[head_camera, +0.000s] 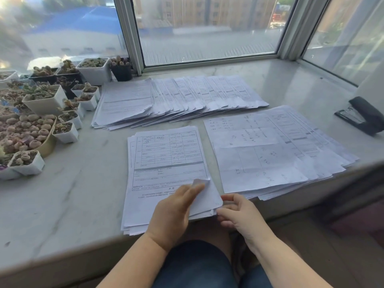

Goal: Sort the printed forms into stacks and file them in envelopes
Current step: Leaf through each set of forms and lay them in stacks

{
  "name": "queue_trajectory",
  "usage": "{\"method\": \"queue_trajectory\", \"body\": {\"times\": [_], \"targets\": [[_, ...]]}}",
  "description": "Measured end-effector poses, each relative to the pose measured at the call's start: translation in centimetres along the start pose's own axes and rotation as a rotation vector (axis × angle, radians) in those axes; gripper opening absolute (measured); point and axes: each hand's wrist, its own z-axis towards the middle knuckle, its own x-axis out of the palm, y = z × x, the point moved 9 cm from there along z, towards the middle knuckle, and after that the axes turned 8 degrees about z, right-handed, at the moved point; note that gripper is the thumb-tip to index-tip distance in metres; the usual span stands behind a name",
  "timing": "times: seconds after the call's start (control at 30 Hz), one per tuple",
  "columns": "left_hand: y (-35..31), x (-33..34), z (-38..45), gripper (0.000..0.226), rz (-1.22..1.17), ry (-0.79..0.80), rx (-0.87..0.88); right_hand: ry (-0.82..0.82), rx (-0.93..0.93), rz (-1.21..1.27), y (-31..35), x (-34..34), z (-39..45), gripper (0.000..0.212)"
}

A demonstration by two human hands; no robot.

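Near stack [168,163]: printed forms on the marble counter [62,194], at its front edge.
Left hand [174,213]: flat on the stack, fingers straight, top sheet's corner curled over the fingertips.
Right hand [239,213]: pinches the stack's right corner.
Other stacks: fanned row [187,96] behind, spread pile [270,146] right.

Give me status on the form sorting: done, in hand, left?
Done: two fanned stacks lie sorted, the far stack and the right stack. In hand: the left hand presses the near stack and lifts its top sheet's corner; the right hand pinches the stack's edge. Left: that stack, then filing; no envelopes in view.
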Motion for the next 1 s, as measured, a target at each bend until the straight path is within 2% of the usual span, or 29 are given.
{"method": "queue_trajectory", "body": {"times": [0.1,0.23,0.33,0.4,0.53,0.63,0.7,0.8,0.87,1.0], "targets": [[-0.1,0.5,0.1,0.027,0.092,0.067,0.041,-0.007,-0.020,-0.026,0.2,0.1,0.0,0.032],[0.9,1.8,0.0,0.037,0.092,0.167,-0.016,0.004,-0.040,-0.061,0.4,0.2,-0.1,0.033],[1.1,1.3,0.0,0.022,0.027,0.146,-0.043,0.006,-0.042,-0.059,0.4,0.2,-0.1,0.035],[2.2,1.1,0.0,0.015,-0.092,0.128,-0.163,-0.002,-0.034,-0.062,0.3,0.1,-0.1,0.033],[3.9,1.0,-0.1,0.018,-0.242,0.064,-0.358,-0.032,0.017,-0.071,0.0,-0.2,0.1,0.019],[4.2,1.2,-0.2,0.018,-0.251,0.048,-0.392,-0.045,0.063,-0.066,-0.1,-0.5,0.5,0.014],[4.3,1.2,-0.2,0.025,-0.246,0.038,-0.394,0.003,0.100,-0.081,-0.1,-0.1,0.6,0.013],[4.3,1.4,-0.4,0.037,-0.274,0.037,-0.386,0.085,0.207,-0.109,-0.6,1.1,0.4,0.028],[4.1,1.4,-0.5,0.041,-0.297,0.032,-0.373,0.060,0.286,-0.061,-1.1,1.2,0.4,0.040],[3.9,1.4,-0.4,0.041,-0.321,0.011,-0.350,0.039,0.367,0.026,-1.7,1.1,0.6,0.042]]}}
